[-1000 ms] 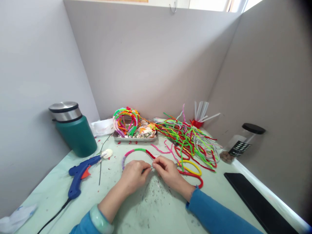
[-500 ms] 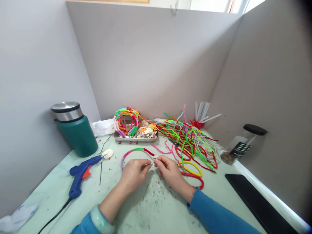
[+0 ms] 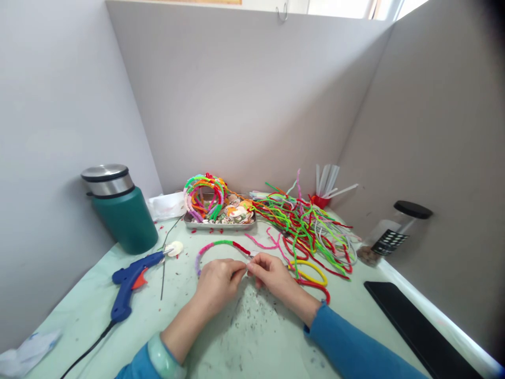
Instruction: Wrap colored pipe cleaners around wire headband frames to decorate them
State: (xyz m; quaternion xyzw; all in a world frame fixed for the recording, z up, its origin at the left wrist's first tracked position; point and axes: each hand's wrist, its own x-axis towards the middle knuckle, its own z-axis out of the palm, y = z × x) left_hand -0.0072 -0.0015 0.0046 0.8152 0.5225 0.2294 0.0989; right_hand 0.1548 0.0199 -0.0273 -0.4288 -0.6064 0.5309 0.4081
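Note:
A thin hoop wrapped in purple, pink, green and red pipe cleaner (image 3: 223,242) arches over the table behind my hands. Its red end runs out to a bare dark wire tip, which meets the fingertips of my right hand (image 3: 273,273), closed in a pinch. The purple end passes behind my left hand (image 3: 221,282). That hand is also pinched closed, its fingertips touching the right ones; whatever lies between them is too small or hidden to make out. Pink pipe cleaner pieces (image 3: 263,243) lie just beyond, with a yellow loop (image 3: 311,270) beside my right wrist.
To the left are a blue glue gun (image 3: 128,289) and a green bottle (image 3: 126,221). Behind, a metal tray (image 3: 221,227) holds colourful hoops and buttons, beside a pipe cleaner pile (image 3: 303,221). White sticks (image 3: 325,179), a jar (image 3: 389,237) and a black strip (image 3: 414,323) are rightward.
My left fingertips have moved slightly right, closing the small gap to my right fingertips. The hoop has barely moved.

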